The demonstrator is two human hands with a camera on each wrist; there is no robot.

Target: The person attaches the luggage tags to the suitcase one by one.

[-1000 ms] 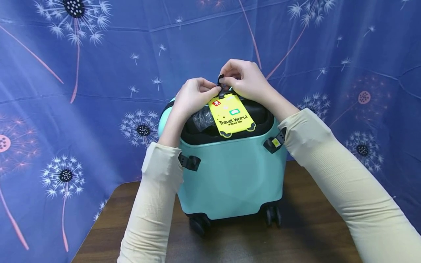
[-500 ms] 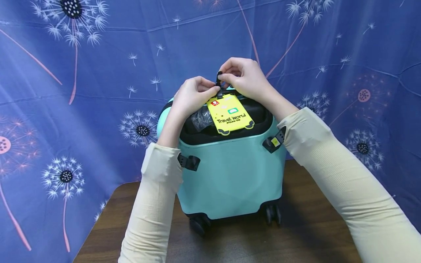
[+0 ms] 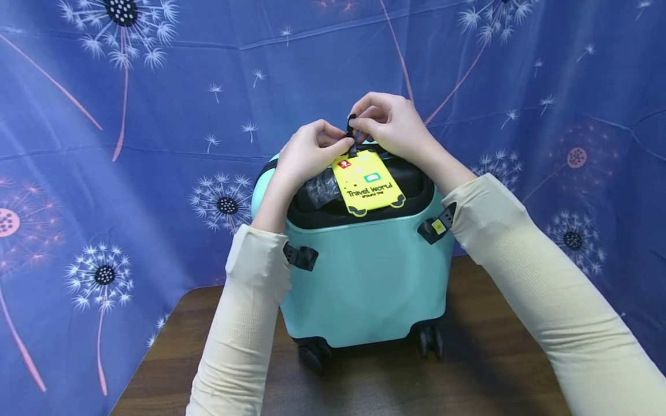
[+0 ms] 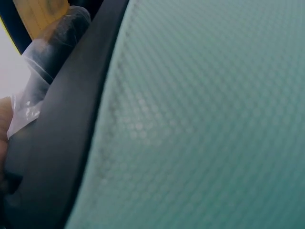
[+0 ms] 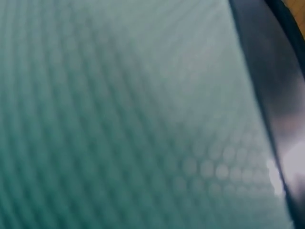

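Left hand (image 3: 311, 152): my thumb and fingers pinch the strap (image 3: 351, 121) low, just above the tag;
Right hand (image 3: 396, 125): mine too, pinching the strap's upper end;
Tag (image 3: 368, 186): yellow, lying below and between my hands, on the case's black top;
Case (image 3: 366, 277): turquoise, upright under both hands;
Wrap (image 3: 321, 189): clear plastic, just below my left hand, beside the tag.

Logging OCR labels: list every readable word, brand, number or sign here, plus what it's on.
"Travel World": yellow luggage tag.
"around the": same tag, smaller line beneath; soft, probable reading.
Too small to read: any marks on the tag's red patch and green patch, and on the yellow sticker of the black right wristband.
Wrist views: nothing legible.
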